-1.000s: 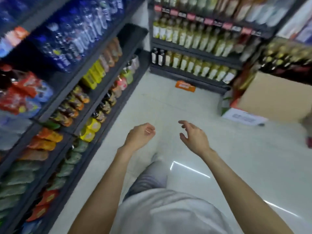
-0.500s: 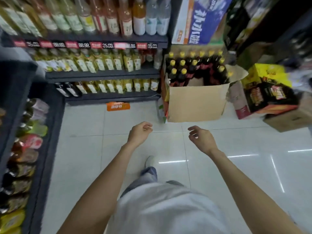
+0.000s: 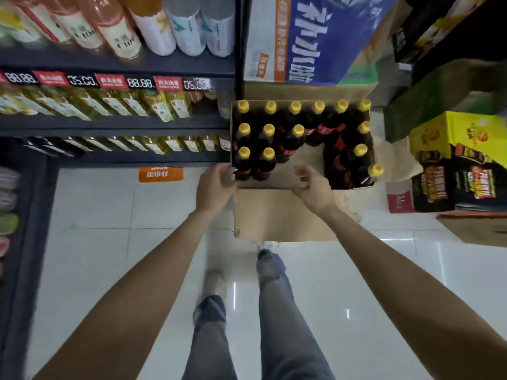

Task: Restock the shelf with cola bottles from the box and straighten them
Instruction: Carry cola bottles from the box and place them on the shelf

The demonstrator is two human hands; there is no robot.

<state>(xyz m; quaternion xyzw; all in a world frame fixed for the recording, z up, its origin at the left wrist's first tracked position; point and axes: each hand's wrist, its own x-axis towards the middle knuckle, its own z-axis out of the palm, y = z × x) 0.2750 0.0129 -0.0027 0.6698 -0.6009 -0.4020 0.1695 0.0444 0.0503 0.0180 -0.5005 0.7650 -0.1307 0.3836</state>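
Observation:
An open cardboard box (image 3: pixel 277 215) stands on the floor straight ahead, holding several dark cola bottles (image 3: pixel 267 160) with yellow caps; a gap shows in its near middle. My left hand (image 3: pixel 216 185) hovers at the box's near left corner, fingers apart, beside the closest bottle. My right hand (image 3: pixel 312 185) is over the box's front edge by the gap, fingers curled loosely, holding nothing. Neither hand grips a bottle.
Dark shelves (image 3: pixel 115 124) with yellow-labelled bottles run along the left and back. Printed cartons (image 3: pixel 307 39) are stacked behind the box, and more cartons (image 3: pixel 455 160) crowd the right. An orange sticker (image 3: pixel 160 174) lies on the white tiled floor. My legs (image 3: pixel 271 311) are below.
I have turned from the side shelf and stepped up to the box. Both hands have moved forward, from over bare floor to the box's front edge.

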